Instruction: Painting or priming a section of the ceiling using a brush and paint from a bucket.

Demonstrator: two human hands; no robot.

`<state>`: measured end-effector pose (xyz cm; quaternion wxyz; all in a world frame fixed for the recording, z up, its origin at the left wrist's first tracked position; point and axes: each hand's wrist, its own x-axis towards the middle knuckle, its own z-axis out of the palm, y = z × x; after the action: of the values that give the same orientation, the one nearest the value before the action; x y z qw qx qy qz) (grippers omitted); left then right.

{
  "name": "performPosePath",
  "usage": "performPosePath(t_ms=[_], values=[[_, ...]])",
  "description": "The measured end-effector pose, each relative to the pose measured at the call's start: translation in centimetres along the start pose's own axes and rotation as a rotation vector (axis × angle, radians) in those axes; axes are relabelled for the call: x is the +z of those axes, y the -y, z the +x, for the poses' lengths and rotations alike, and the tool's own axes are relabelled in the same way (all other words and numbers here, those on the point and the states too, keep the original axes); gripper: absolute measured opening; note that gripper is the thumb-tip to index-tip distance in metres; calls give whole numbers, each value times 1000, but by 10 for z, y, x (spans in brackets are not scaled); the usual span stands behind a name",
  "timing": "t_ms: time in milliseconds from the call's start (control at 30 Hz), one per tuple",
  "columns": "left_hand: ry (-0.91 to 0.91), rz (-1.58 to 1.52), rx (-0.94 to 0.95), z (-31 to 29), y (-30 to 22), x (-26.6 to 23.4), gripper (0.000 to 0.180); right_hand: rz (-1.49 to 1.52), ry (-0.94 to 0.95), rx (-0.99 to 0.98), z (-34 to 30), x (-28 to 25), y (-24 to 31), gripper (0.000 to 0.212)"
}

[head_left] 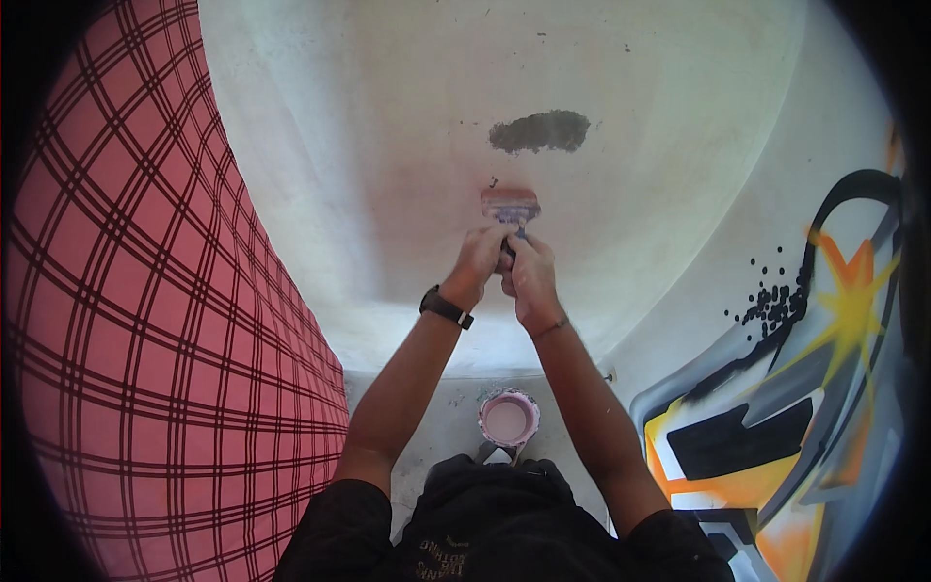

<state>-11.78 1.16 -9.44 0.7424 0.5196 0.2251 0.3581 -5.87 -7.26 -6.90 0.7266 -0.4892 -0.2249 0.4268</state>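
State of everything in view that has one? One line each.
Flat paintbrush: gripped in both hands, bristles up, at the wall; contact unclear.
Left hand: closed on the handle.
Right hand: closed on the handle.
Paint bucket: open, rim smeared.
Pink paint: in the bucket.
Pale wall: marked, with one large dark-grey patch.
Wristwatch: strapped on left wrist.

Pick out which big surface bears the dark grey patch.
The pale surface straight ahead, behind the wide brush, has the dark grey patch; the left surface is pink plaid, the right surface colourful graffiti.
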Motion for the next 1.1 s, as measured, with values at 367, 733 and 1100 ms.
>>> performPosePath(t_ms=[367, 733, 1100], values=[[63, 37, 169, 26, -108, 33, 21, -113, -18, -303, 7, 52, 90, 18], [124, -29, 242, 37, -141, 72, 19, -8, 126, -437, 6, 43, 130, 18], [187, 98, 350, 36, -177, 102, 18, -58, 212, -520, 9, 35, 172, 16]])
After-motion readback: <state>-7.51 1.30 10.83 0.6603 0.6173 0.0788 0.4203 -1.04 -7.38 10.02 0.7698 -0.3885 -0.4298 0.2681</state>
